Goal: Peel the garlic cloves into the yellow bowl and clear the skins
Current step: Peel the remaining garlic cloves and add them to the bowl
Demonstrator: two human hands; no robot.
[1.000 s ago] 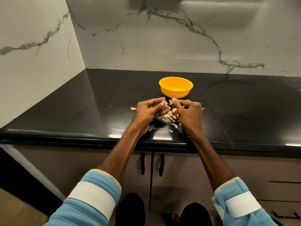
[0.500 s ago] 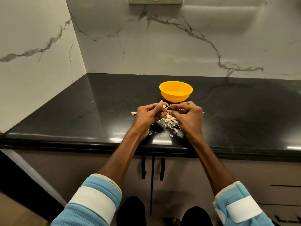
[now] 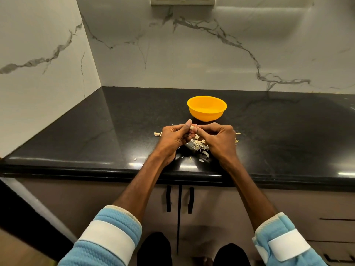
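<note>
There are one round yellow plastic bowl (image 3: 207, 110), one pale garlic clove (image 3: 192, 128), one heap of papery skins (image 3: 199, 145) and two black cabinet handles (image 3: 168, 198).

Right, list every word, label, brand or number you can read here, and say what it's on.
No readable text anywhere in this view.
The yellow bowl: plain, no label.
The white sleeve bands: blank.
The switch plate at the top edge: cropped, no legible markings.

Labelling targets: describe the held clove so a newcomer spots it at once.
On the black counter, before the yellow bowl, left hand and right hand meet. The clove is the pale nub pinched between them, solid unlike the flaky skins beneath.
</note>
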